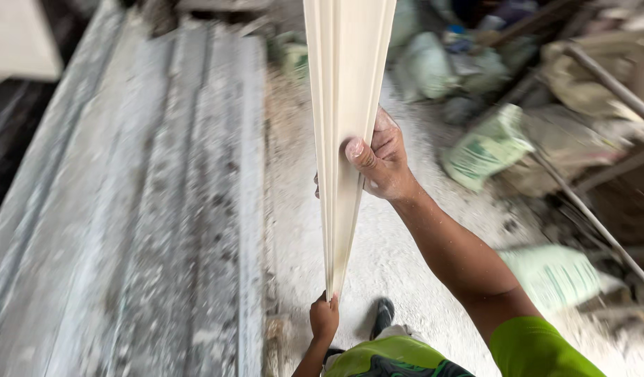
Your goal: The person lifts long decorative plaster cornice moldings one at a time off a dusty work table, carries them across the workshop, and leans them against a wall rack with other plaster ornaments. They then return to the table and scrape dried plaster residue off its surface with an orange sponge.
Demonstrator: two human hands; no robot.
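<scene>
You hold a cream, lengthwise-ribbed moulding strip (346,105). Your sleeve (538,349) is lime green; your shoe (382,315) is black. The long mould bed (161,209) is grey, speckled white. The sacks (486,146) are pale with green print. The floor (391,251) is dusty white.

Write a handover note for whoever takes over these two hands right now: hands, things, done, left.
Right hand: gripping the long cream moulding strip partway up, thumb across its face.
Left hand: closed around the strip's lower end.
Strip: upright, off the ground, above the dusty white floor; its top is out of view.
Nearby: grey slab bench on the left, green-printed sacks on the right.
Done: strip lifted.
Left: not set down anywhere yet.
</scene>
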